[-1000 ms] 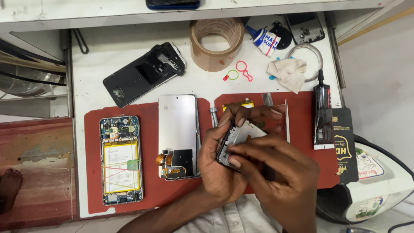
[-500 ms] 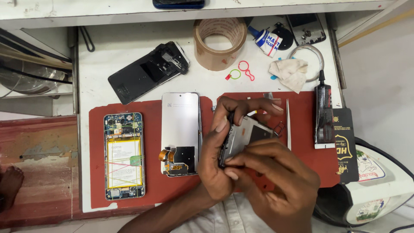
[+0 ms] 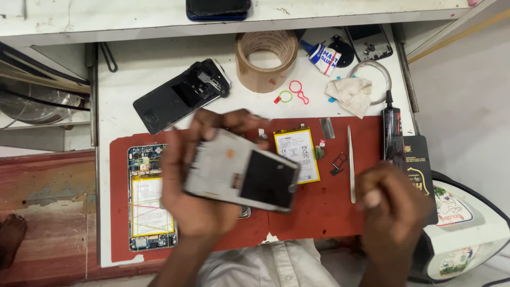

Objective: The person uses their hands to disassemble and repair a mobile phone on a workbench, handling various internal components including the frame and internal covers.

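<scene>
**Kid:** What is your left hand doing?

**Me:** From my head camera, my left hand [image 3: 199, 183] is holding a phone frame [image 3: 241, 171]. My fingers wrap around its left end, and my fingertips [image 3: 234, 121] curl over its top edge. The frame is grey, with a dark square patch on it. It is tilted and held up above the red mat [image 3: 324, 204]. It looks blurry.

**Kid:** And your right hand?

**Me:** My right hand [image 3: 393, 204] is at the right side of the mat, well apart from the frame. The fingers are curled in. It is blurry too, so I cannot tell if it holds something small.

**Kid:** What else is on the mat?

**Me:** An open phone [image 3: 150, 196] with its yellow battery showing lies flat at the left. A loose white battery [image 3: 297, 155] lies just right of the frame. Thin tweezers [image 3: 350, 165] lie straight up and down near my right hand.

**Kid:** And off the mat?

**Me:** On the white table [image 3: 127, 79] there is a black phone back [image 3: 180, 95], a roll of brown tape [image 3: 265, 59], a glue bottle [image 3: 321, 57] and a crumpled cloth [image 3: 351, 94].
</scene>
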